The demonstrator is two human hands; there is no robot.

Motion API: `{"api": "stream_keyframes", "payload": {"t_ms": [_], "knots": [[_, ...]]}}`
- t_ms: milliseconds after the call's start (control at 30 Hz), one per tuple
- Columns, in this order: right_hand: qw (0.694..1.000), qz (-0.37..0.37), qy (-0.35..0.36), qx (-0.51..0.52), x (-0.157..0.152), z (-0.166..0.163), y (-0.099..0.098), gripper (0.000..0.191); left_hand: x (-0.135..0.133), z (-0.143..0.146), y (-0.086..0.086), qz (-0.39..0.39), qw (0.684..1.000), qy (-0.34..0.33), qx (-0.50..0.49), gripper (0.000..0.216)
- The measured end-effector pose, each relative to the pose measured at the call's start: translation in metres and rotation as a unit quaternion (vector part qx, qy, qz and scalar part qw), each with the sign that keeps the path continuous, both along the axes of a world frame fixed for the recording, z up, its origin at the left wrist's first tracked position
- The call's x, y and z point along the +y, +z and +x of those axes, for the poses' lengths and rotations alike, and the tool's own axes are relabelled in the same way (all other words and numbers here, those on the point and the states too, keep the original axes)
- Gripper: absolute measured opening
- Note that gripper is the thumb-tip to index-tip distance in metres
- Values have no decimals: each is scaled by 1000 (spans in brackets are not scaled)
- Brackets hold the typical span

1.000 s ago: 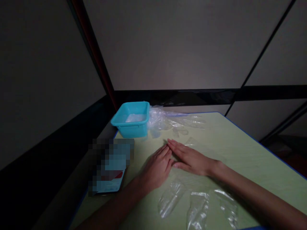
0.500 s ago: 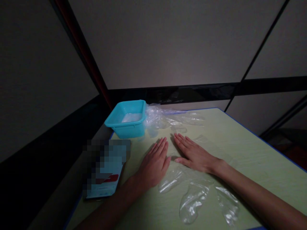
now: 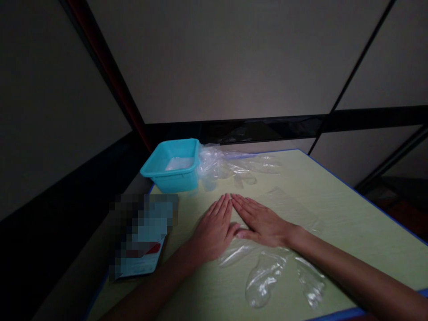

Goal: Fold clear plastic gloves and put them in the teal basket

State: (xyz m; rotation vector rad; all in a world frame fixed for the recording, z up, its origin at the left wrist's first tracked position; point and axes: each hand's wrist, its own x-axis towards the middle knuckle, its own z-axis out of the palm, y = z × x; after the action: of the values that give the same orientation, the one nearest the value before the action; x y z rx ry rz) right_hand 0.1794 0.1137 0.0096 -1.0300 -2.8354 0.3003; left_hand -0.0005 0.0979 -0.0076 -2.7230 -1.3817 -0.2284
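Observation:
My left hand [image 3: 214,229] and my right hand [image 3: 261,220] lie flat, palms down, on a pale green table [image 3: 334,209]. Their fingers are stretched out and the fingertips meet in a point. Both hands press on a clear plastic glove [image 3: 267,274] spread flat on the table, its fingers pointing toward me. Neither hand grips anything.
A teal plastic tub [image 3: 172,167] with something white inside stands at the table's far left corner. Crumpled clear plastic [image 3: 230,165] lies beside it. A blurred-out phone [image 3: 142,236] rests at the left edge. Grey wall panels rise behind.
Half a second ago my hands were apart; they have slid back together so the fingertips touch. The clear glove has shifted slightly under them.

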Motion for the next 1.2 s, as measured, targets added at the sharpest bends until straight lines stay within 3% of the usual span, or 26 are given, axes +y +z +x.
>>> {"api": "stream_keyframes", "payload": {"t_ms": [300, 700, 1200], "knots": [[999, 9, -14, -34, 17, 34, -4, 78, -1, -1, 2, 6, 1000, 2, 14, 55], [987, 42, -149, -38, 38, 94, -14, 70, -1, -2, 5, -14, 1000, 1, 22, 55], [974, 53, -213, -56, 31, 87, -17, 82, 3, -11, 9, -38, 999, 9, 19, 71]]}}
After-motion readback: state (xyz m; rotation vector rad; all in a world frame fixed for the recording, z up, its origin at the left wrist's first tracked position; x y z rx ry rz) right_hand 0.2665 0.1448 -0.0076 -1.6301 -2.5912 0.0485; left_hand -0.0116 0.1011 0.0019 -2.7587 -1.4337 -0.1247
